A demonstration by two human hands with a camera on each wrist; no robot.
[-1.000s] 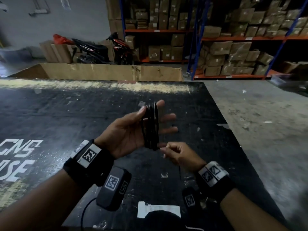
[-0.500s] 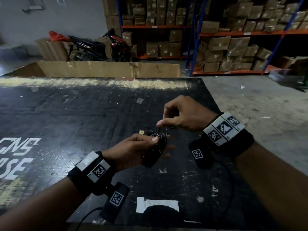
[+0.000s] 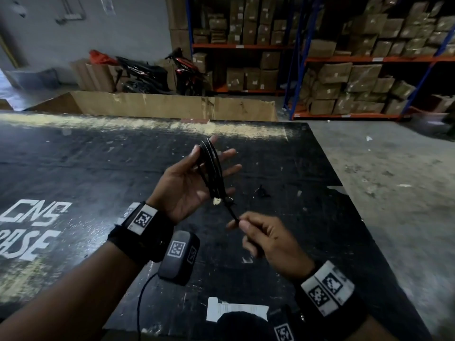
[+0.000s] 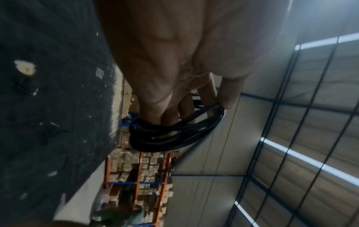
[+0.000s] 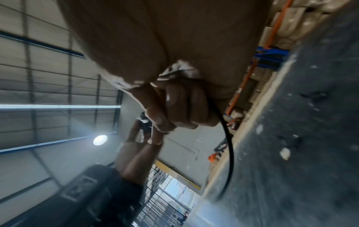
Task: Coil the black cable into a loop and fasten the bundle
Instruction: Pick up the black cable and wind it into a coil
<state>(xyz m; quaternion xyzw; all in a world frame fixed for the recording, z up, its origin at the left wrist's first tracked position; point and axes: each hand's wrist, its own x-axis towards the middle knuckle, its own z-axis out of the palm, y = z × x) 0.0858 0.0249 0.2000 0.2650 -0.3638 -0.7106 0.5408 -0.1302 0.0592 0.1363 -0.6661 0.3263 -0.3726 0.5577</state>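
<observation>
Nearest, a white paper label (image 3: 236,312) lies on the black surface (image 3: 73,168) below both wrists. Just beyond it the right hand (image 3: 267,238) has its fingers (image 3: 243,226) curled, thumb and forefinger pinching a thin black tie (image 3: 231,210) that runs up and away from them to the lower end of the cable (image 3: 211,171). The cable, coiled into a narrow loop, stands on edge in the left hand (image 3: 187,183), above the surface; the thumb presses one side of the coil and the nearly straight fingers (image 3: 227,153) back the other. A small black scrap (image 3: 261,191) lies on the surface right of those fingers. Farther off stand a long cardboard box (image 3: 172,104), a motorbike (image 3: 147,72) and shelves (image 3: 344,57) of cartons.
</observation>
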